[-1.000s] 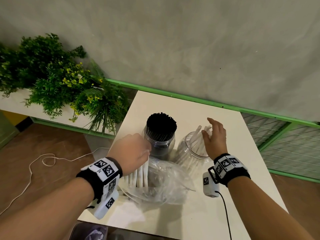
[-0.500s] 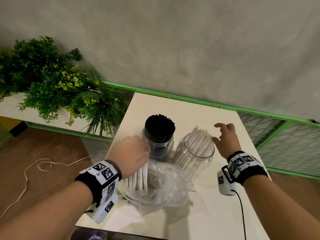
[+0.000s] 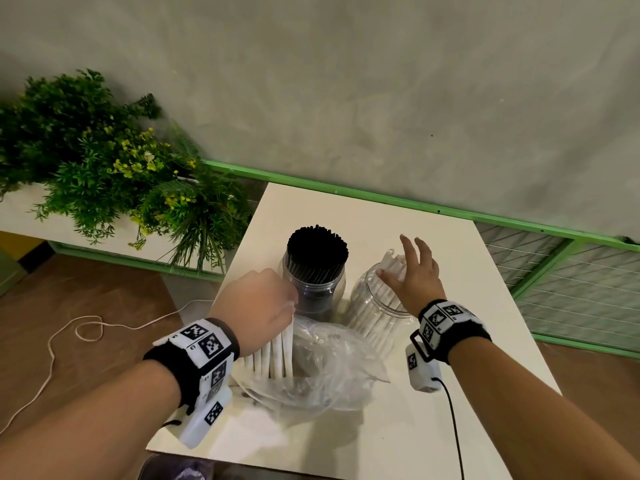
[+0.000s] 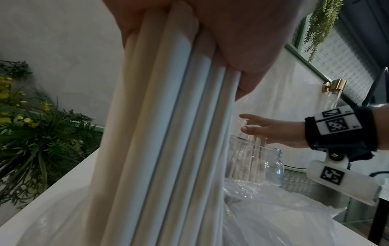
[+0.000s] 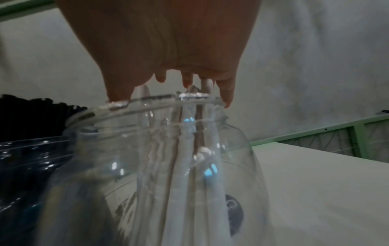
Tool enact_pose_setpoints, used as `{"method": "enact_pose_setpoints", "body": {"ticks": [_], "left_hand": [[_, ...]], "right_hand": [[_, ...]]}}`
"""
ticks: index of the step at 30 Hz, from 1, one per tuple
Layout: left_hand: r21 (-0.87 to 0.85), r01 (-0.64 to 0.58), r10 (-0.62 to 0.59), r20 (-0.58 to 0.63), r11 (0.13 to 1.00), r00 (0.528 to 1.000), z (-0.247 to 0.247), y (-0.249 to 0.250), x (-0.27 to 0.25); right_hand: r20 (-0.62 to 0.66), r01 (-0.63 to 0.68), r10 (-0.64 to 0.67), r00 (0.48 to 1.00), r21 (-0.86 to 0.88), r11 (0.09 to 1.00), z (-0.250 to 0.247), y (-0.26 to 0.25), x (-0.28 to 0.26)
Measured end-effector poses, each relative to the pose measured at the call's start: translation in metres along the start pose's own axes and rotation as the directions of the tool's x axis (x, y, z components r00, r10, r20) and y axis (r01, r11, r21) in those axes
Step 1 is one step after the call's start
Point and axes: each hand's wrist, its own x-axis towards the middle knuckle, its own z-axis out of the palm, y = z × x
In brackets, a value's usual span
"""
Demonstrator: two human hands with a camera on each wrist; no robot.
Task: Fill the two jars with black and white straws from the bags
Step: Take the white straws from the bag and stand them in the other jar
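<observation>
A bundle of white straws [image 3: 273, 355] was gripped by the left hand [image 3: 258, 306] above the plastic bag [image 3: 332, 368]. The right hand [image 3: 415, 278] was held spread, grasping nothing, over the right jar [image 3: 374, 306].

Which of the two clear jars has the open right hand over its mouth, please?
The clear jar of white straws, under the right hand; the other holds black straws.

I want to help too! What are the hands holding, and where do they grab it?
The left hand grips a bundle of white straws near their top ends. The right hand holds nothing.
</observation>
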Motion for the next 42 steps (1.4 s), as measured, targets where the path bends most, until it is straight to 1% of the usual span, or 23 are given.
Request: {"method": "enact_pose_setpoints", "body": {"ticks": [4, 7, 11, 14, 16, 18, 19, 21, 23, 26, 28, 31, 34, 38, 42], "left_hand": [[0.006, 0.004, -0.004, -0.013, 1.0, 1.0, 0.001, 0.002, 0.002], [0.008, 0.012, -0.012, -0.023, 1.0, 1.0, 0.003, 0.001, 0.001], [0.028, 0.0, 0.0, -0.016, 1.0, 1.0, 0.004, 0.002, 0.001], [0.031, -0.012, 0.013, -0.014, 0.999, 1.0, 0.002, 0.002, 0.001], [0.037, -0.009, 0.009, 0.0, 0.999, 1.0, 0.001, 0.002, 0.001], [0.036, -0.006, 0.006, 0.003, 0.999, 1.0, 0.0, 0.003, 0.001], [0.034, -0.006, 0.006, 0.0, 0.999, 1.0, 0.0, 0.003, 0.001], [0.028, -0.007, 0.007, -0.004, 1.0, 1.0, 0.001, 0.003, 0.001], [0.027, -0.011, 0.011, -0.009, 1.0, 1.0, 0.002, 0.003, 0.001], [0.023, -0.015, 0.016, -0.021, 1.0, 1.0, 0.002, 0.004, 0.001], [0.029, -0.009, 0.009, -0.009, 1.0, 1.0, 0.001, 0.004, 0.0], [0.027, 0.002, -0.002, 0.002, 1.0, 1.0, -0.001, 0.003, -0.001], [0.029, 0.008, -0.008, 0.011, 1.0, 1.0, -0.001, 0.002, -0.001], [0.027, 0.011, -0.011, 0.013, 1.0, 1.0, -0.001, 0.001, 0.0], [0.016, 0.014, -0.015, 0.004, 1.0, 1.0, 0.0, 0.001, -0.001]], "right_hand": [[0.016, -0.069, 0.068, 0.998, 0.1, 0.993, 0.005, -0.006, 0.021], [-0.047, -0.049, 0.053, 0.998, 0.074, 0.996, 0.017, -0.008, 0.028], [-0.212, 0.087, -0.057, 0.976, 0.138, 0.987, 0.031, -0.005, 0.023], [-0.274, 0.16, -0.118, 0.955, 0.139, 0.977, 0.029, -0.005, 0.023], [-0.332, 0.247, -0.194, 0.923, 0.126, 0.961, 0.022, -0.004, 0.026], [-0.394, 0.325, -0.267, 0.879, 0.086, 0.942, 0.014, 0.0, 0.029], [-0.414, 0.351, -0.297, 0.86, 0.058, 0.935, 0.012, 0.004, 0.03], [-0.414, 0.381, -0.347, 0.842, 0.001, 0.924, 0.011, 0.011, 0.03], [-0.384, 0.38, -0.359, 0.851, -0.021, 0.925, 0.012, 0.018, 0.028], [-0.336, 0.303, -0.262, 0.905, 0.073, 0.95, 0.014, 0.022, 0.024], [-0.308, 0.253, -0.204, 0.929, 0.125, 0.959, 0.014, 0.02, 0.023], [-0.25, 0.177, -0.14, 0.958, 0.131, 0.975, 0.016, 0.015, 0.022], [-0.24, 0.118, -0.082, 0.967, 0.138, 0.983, 0.016, 0.011, 0.019], [-0.277, 0.15, -0.088, 0.957, 0.215, 0.965, 0.014, 0.011, 0.021], [-0.221, 0.093, -0.038, 0.975, 0.242, 0.966, 0.01, 0.011, 0.025]]}}
